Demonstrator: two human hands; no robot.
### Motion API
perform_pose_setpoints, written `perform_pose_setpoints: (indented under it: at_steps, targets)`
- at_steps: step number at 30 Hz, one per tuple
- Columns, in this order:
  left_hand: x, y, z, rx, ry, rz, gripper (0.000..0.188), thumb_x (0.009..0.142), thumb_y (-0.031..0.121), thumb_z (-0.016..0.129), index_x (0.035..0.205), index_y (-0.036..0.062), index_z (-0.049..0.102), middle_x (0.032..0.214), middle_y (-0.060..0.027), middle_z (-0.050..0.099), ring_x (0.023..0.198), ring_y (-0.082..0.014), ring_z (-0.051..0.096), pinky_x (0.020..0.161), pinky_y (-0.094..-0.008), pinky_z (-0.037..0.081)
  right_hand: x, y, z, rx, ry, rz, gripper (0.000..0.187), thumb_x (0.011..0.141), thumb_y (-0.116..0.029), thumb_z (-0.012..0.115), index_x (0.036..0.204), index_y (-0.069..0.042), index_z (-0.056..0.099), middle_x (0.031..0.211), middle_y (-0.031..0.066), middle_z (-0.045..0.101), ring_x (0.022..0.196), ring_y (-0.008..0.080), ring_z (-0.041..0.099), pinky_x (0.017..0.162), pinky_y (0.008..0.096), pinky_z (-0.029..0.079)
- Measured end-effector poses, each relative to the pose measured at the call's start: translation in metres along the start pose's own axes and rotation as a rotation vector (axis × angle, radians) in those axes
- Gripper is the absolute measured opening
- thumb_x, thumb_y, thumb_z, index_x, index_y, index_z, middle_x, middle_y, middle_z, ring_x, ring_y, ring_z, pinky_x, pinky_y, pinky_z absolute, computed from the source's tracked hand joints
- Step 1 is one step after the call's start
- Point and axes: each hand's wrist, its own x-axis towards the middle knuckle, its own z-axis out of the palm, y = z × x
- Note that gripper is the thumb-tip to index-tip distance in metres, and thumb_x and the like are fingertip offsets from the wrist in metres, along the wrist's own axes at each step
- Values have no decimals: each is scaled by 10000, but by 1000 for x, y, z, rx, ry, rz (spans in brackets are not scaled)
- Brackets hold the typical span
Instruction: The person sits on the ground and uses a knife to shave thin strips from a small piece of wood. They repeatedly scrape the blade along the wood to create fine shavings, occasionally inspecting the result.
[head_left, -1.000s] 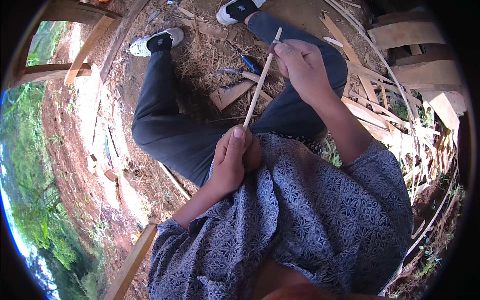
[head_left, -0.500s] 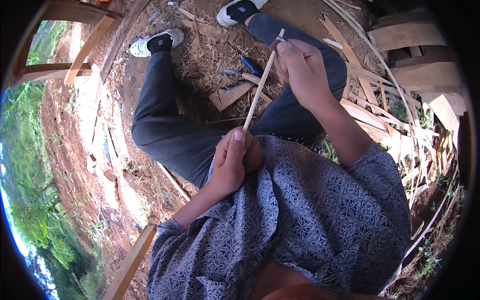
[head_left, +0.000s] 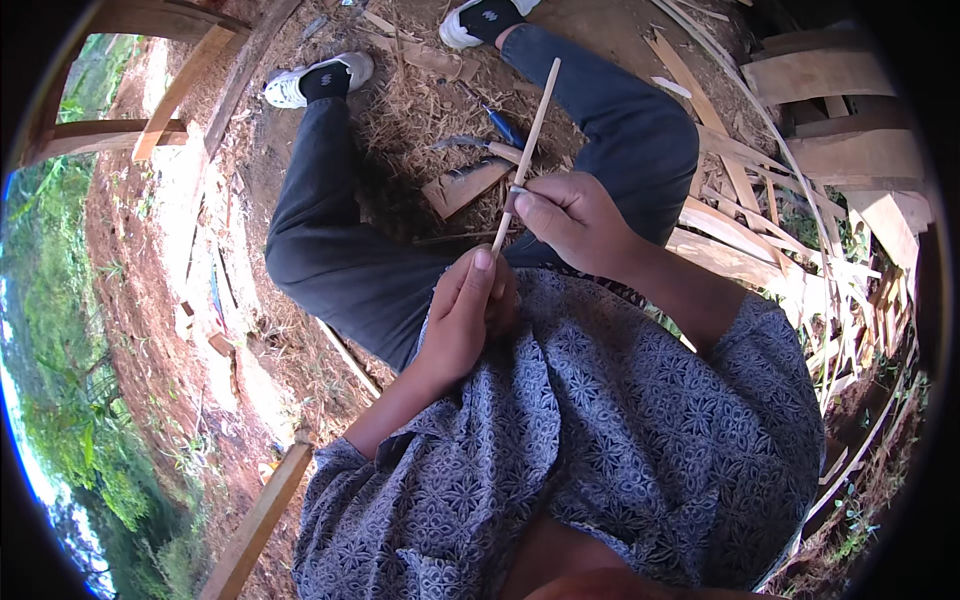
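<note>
A thin pale wooden stick slants up and away from my lap. My left hand is closed round its near end, with the thumb lying along it. Partway up the stick, my right hand pinches a small folded brown piece, which looks like sandpaper, against the wood. The stick's far end sticks out free beyond my right hand. Past it on the ground lie a curved blade with a wooden handle, a blue-handled tool and a flat wood block.
My bent legs frame ground strewn with wood shavings. Long wood strips and split offcuts pile up at the right, beside stacked boards. A timber post rises at the lower left; a wooden frame stands at the upper left.
My right hand has slid down the stick from near its far tip to just above my left hand. The left hand keeps its hold in nearly the same place.
</note>
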Motion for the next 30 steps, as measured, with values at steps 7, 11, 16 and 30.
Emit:
perform_pose_setpoints:
  at_steps: [7, 11, 16, 30]
  targets:
    - [-5, -1, -5, 590, 65, 290, 341, 1053, 225, 399, 795, 12, 463, 606, -58, 454, 527, -164, 435, 525, -338, 343, 1, 6, 6, 5, 33, 56, 299, 998, -228, 521, 929, 25, 665, 627, -30, 487, 608, 41, 442, 550, 247, 359]
    - [-7, 1, -5, 643, 72, 300, 341, 1049, 221, 398, 799, 1, 473, 601, -89, 457, 525, -206, 449, 530, -357, 356, -3, -1, 13, -68, -26, -95, 285, 1000, -210, 512, 927, 23, 660, 618, -38, 477, 581, 39, 426, 534, 241, 346]
    - [-12, 0, -4, 617, 72, 340, 353, 1051, 230, 393, 796, 2, 482, 608, -74, 463, 532, -190, 448, 532, -348, 364, 13, -13, -5, 118, 176, 95, 309, 1014, -212, 477, 883, 11, 646, 566, -41, 444, 500, 42, 387, 484, 239, 318]
    - [-5, -3, -6, 404, 16, 308, 378, 1063, 256, 372, 782, 21, 468, 631, -23, 432, 584, -121, 404, 557, -298, 355, 27, -10, -32, 234, 428, 4, 265, 991, -183, 504, 874, 32, 607, 571, -28, 443, 504, 82, 381, 524, 250, 340]
